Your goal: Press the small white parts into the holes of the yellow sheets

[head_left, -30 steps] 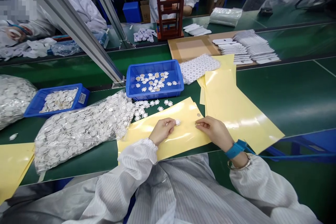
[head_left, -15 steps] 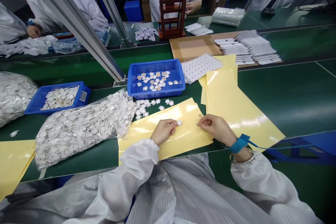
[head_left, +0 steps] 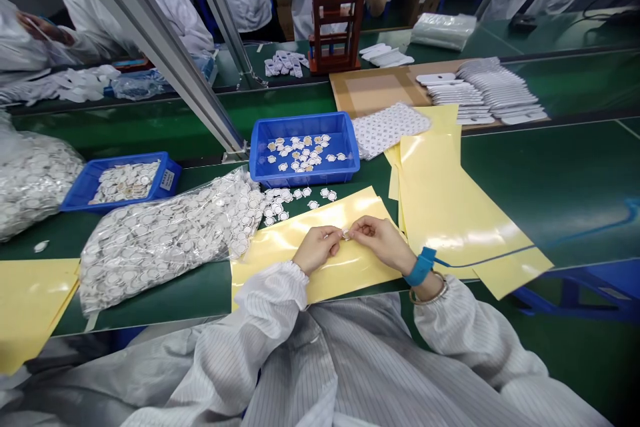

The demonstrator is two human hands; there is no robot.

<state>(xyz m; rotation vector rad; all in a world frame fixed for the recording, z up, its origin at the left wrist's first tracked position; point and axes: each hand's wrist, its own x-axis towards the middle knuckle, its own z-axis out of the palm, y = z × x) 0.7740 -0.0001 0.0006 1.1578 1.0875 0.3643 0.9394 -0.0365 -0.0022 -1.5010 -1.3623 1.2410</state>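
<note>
My left hand (head_left: pixel 316 248) and my right hand (head_left: pixel 381 240) meet over a glossy yellow sheet (head_left: pixel 300 243) at the table's near edge. Both pinch one small white round part (head_left: pixel 346 234) between their fingertips. A blue strap (head_left: pixel 421 265) circles my right wrist. Loose white round parts (head_left: pixel 295 197) lie just beyond the sheet. Behind them stands a blue tray (head_left: pixel 305 177) with more of these parts. A clear bag (head_left: pixel 165 237) full of the same parts lies to the left of my hands.
More yellow sheets (head_left: pixel 450 200) spread to the right. A second blue tray (head_left: pixel 95 180) and another bag (head_left: pixel 30 180) sit at the left. A slanted metal post (head_left: pixel 165 53) rises behind. White cards (head_left: pixel 490 97), cardboard (head_left: pixel 370 90) and a brown rack (head_left: pixel 334 7) lie beyond, where other people work.
My right hand moved left from the hole in the yellow sheet to my left hand. Both hands now pinch the small white part that the left hand alone held before.
</note>
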